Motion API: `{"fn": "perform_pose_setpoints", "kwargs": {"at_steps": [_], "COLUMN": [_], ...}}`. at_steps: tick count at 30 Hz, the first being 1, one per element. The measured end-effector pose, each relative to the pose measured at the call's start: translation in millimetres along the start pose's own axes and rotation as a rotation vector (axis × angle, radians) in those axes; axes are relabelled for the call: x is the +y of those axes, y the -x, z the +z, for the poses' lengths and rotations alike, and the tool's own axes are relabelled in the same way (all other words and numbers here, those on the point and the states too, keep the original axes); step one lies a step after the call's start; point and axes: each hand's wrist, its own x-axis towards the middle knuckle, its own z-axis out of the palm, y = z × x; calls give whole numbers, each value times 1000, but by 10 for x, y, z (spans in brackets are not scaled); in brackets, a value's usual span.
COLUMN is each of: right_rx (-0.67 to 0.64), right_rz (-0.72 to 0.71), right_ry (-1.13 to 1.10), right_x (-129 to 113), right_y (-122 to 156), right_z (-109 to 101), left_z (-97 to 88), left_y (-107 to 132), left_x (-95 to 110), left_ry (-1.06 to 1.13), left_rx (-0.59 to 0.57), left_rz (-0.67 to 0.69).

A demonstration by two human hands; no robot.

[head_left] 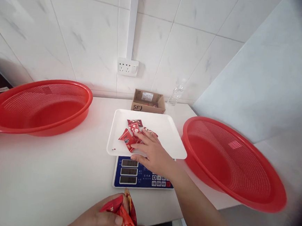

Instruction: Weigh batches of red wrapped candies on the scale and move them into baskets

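My left hand [106, 219] is closed around a red snack bag [124, 222] at the bottom of the view, its thumb pressed on the crumpled wrapping. Out over the white tray [170, 139] reaches my right hand [149, 151], palm down with fingers spread. Its fingertips are over several small red candy packets [128, 139] lying in a loose pile; whether they touch them I cannot tell for sure. The tray rests on a digital scale [146, 173] with a blue panel, and my right hand and wrist cover part of its keys.
A red mesh basket [89, 103] stands left and another red basket [203, 176] right of the scale. Behind the tray are a small cardboard box [153, 109] and a clear plastic bottle [177, 92]. A power socket [127, 67] is on the tiled wall.
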Motion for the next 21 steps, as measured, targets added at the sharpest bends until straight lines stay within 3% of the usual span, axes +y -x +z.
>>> {"fn": "perform_pose_setpoints", "kwargs": {"at_steps": [3,10,12,14,18,21], "right_rx": [30,324,346,267,-101,-306], "right_rz": [-12,56,72,35,-96,-85], "right_ry": [-28,-215,-294,-415,-681,-721], "right_x": [7,83,63,7,-180,-299], "right_y": [92,531,679,822,1023,1066], "right_z": [-36,-81,-85,-72,77,269], "left_z": [16,-22,-22,-10,2,-13], "left_y": [19,30,11,-15,-71,-99], "left_x": [23,37,17,-1,-22,-32], "left_ry": [-4,-106,-89,-70,-57,-45], "left_rx": [15,10,-4,3,65,91], "left_rz": [1,4,-27,-46,-63,-81]}}
